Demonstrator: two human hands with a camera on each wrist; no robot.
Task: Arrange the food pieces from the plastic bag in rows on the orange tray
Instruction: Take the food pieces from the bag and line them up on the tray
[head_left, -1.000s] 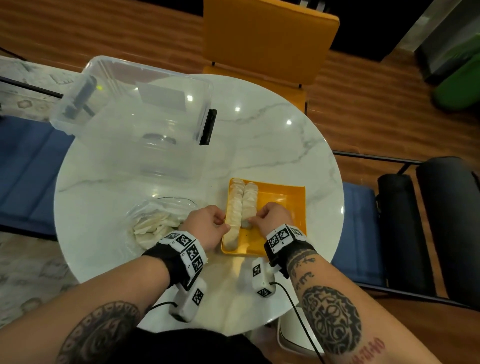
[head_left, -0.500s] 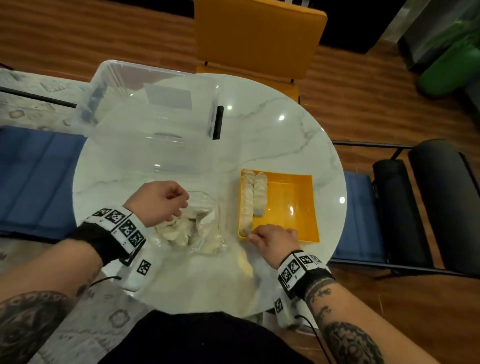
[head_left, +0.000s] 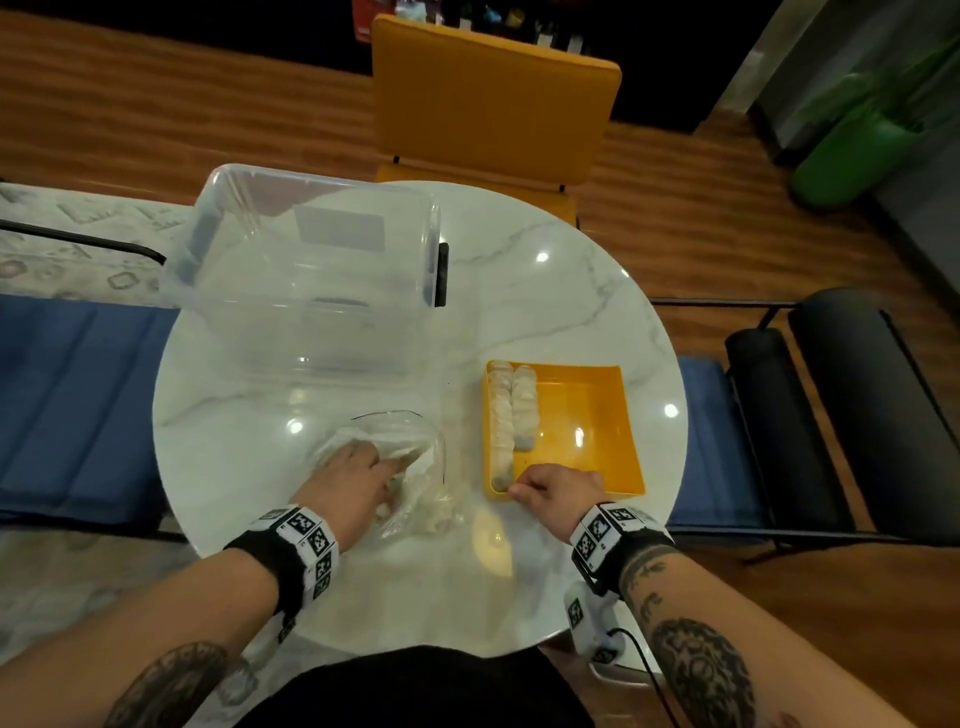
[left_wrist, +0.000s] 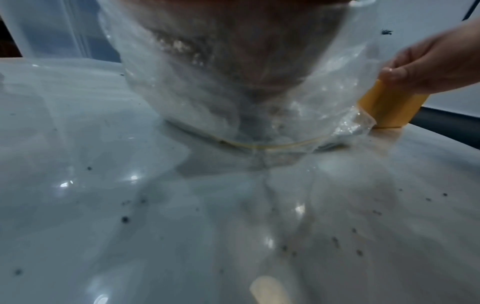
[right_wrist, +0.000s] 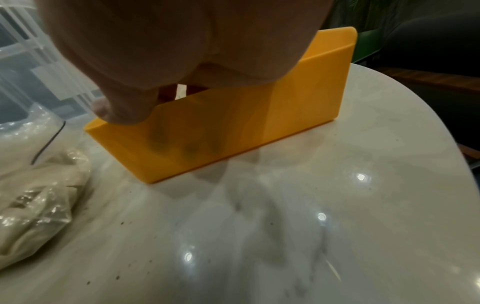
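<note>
Now we fetch the next of the food pieces (head_left: 511, 410), which so far make one full row and a shorter second row along the left side of the orange tray (head_left: 587, 415). More lie in the plastic bag (head_left: 415, 488) just left of the tray. Our left hand (head_left: 348, 480) is inside the bag; whether its fingers hold a piece we cannot tell through the film. Our right hand (head_left: 558, 488), fingers curled over the near rim, steadies the tray. Better to lift a single piece clear, then set it at the short row's near end.
</note>
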